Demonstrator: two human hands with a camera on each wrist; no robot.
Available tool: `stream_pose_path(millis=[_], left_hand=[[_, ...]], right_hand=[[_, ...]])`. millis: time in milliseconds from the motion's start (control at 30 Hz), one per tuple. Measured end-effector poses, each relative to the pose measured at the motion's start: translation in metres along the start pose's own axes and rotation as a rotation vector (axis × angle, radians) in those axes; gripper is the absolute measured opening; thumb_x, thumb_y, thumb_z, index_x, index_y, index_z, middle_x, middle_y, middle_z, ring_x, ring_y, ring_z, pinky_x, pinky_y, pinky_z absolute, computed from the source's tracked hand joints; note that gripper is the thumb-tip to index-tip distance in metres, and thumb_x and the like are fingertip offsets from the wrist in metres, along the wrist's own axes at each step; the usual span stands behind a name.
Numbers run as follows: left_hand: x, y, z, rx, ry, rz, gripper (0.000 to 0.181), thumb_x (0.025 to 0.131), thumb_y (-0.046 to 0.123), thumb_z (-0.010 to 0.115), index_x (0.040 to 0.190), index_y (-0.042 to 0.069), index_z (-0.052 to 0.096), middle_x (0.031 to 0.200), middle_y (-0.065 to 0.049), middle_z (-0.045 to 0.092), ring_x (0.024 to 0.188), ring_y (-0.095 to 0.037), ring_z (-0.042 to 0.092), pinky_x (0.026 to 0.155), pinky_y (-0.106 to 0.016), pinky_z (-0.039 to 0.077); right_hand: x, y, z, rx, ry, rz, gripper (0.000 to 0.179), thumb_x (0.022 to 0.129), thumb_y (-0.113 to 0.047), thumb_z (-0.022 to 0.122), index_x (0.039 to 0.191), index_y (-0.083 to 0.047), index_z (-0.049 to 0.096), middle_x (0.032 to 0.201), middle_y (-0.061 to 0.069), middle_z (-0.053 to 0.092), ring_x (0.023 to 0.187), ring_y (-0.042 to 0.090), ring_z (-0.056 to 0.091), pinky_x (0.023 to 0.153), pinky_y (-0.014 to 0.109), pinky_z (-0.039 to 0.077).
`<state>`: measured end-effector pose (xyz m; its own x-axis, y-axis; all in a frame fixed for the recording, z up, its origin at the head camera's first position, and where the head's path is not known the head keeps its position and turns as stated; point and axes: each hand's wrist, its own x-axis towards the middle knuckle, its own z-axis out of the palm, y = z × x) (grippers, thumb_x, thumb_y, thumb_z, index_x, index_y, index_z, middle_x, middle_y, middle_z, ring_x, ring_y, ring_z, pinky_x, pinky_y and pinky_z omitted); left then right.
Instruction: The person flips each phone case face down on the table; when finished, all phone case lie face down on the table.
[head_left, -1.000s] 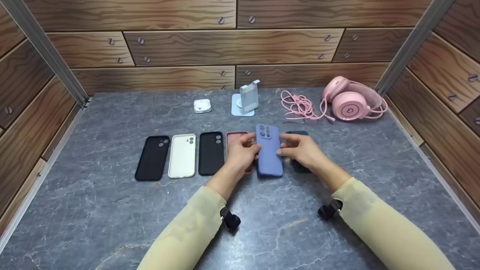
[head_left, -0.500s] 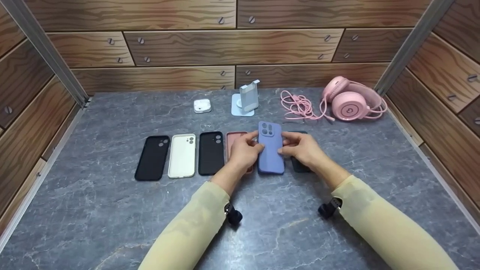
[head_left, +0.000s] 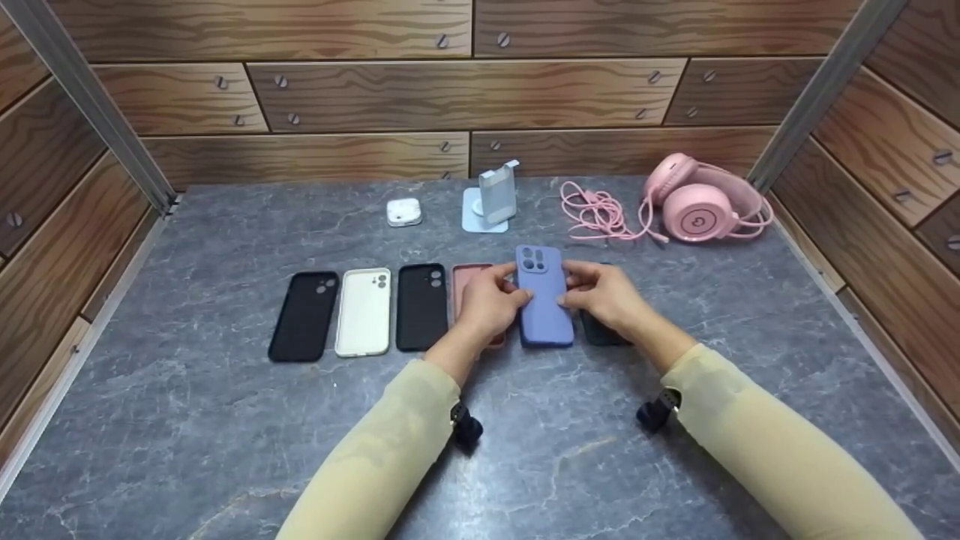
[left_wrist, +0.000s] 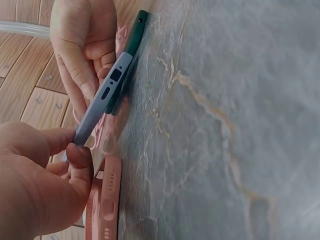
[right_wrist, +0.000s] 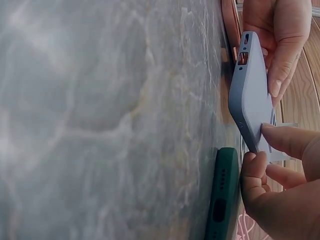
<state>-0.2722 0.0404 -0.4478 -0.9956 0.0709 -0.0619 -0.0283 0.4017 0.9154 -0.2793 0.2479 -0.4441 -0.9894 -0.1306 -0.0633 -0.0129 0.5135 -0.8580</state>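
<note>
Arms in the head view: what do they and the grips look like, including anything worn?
The left sleeve and right sleeve are long and pale yellow, with faint greyish patches near the cuffs. At each cuff sits a small black device on a strap: left device, right device. The left grip and right grip are ungloved; no rings or markings show.

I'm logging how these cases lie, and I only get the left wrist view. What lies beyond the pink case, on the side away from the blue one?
Observer: The head view shows a black case, a white case and another black case lined up to its left.
Operator: Is the right grip pinching the blue case?
Observer: Yes, the right wrist view shows thumb above and fingers below its edge.
Operator: Where are its camera cutouts?
Observer: At its far end, in the head view.
</note>
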Motion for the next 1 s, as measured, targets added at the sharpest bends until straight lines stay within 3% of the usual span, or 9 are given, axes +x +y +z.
stream_pose_path(millis=[233,467,767,1000], left_hand=[[0.003,-0.0017,0.0027,0.099,0.026,0.025,0.052,0.095,0.015,0.083,0.144,0.007,0.067,0.105,-0.006,0.072,0.093,-0.015,0.065,0.083,-0.028,0.056],[0.004,-0.0016,0.0037,0.135,0.031,0.035,0.052,0.093,0.014,0.084,0.142,0.006,0.068,0.104,-0.005,0.072,0.093,-0.016,0.064,0.084,-0.029,0.056],[0.0049,0.0014,0.0047,0.219,0.053,0.055,0.045,0.092,0.015,0.085,0.135,0.005,0.072,0.103,-0.006,0.073,0.095,-0.018,0.066,0.087,-0.032,0.056],[0.0036,0.0047,0.0068,0.271,0.059,0.032,0.045,0.095,0.016,0.083,0.136,0.003,0.072,0.113,-0.009,0.075,0.106,-0.021,0.069,0.093,-0.035,0.057]], right_hand=[[0.003,0.0028,0.0009,-0.006,-0.004,-0.037,0.069,0.087,0.001,0.079,0.15,0.01,0.052,0.122,0.028,0.069,0.104,0.025,0.067,0.08,0.015,0.053],[0.0024,0.002,0.0003,-0.108,-0.006,-0.053,0.063,0.089,-0.001,0.079,0.147,0.007,0.057,0.12,0.025,0.07,0.104,0.029,0.069,0.077,0.017,0.053],[0.0012,-0.0011,0.0013,-0.198,-0.007,-0.05,0.06,0.092,-0.004,0.08,0.147,0.005,0.058,0.122,0.024,0.071,0.107,0.033,0.07,0.087,0.03,0.057],[0.0002,-0.0029,0.0039,-0.227,0.001,-0.06,0.059,0.091,-0.003,0.08,0.146,0.006,0.059,0.122,0.025,0.072,0.106,0.034,0.072,0.087,0.033,0.059]])
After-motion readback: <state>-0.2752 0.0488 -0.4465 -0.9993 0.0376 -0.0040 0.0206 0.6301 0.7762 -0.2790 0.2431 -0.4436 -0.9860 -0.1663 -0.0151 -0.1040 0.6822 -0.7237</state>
